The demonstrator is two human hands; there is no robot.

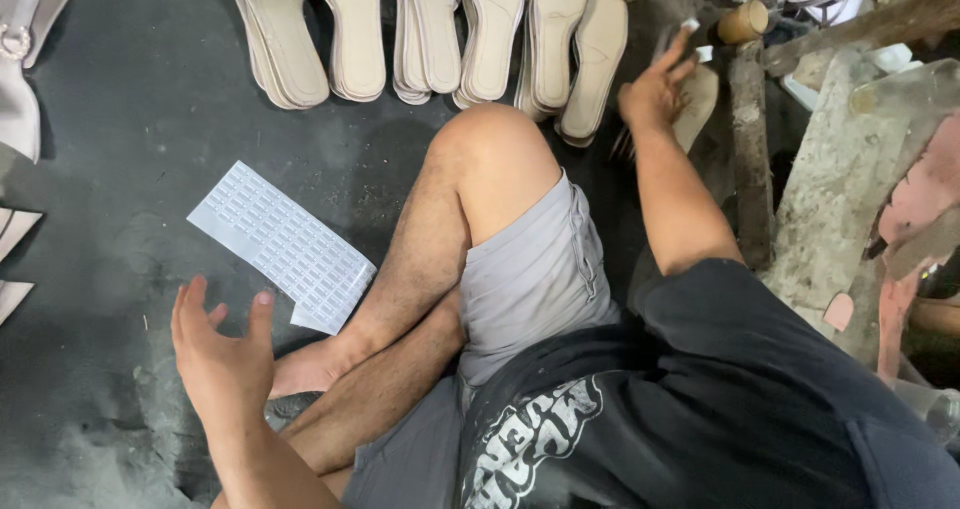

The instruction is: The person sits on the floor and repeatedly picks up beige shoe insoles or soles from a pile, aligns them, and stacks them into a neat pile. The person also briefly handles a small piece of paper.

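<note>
Fingers of left hand point(222, 354) spread, empty, nr white sticker sheet point(282, 245); right hand point(655, 87) grasping insole point(697, 97).

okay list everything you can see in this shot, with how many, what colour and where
insoles: about ten, some stacked, beige, row along the top on the floor
sticker sheet: one, white, on the dark floor by the left hand
insole: one, beige, just beyond the right hand
small cup: one, tan, top right
wooden bench: one, worn grey, right side
shoe uppers: a few, pale pink, left edge
left hand: open, above the floor
right hand: reaching toward the insole; whether it grips is unclear
</note>
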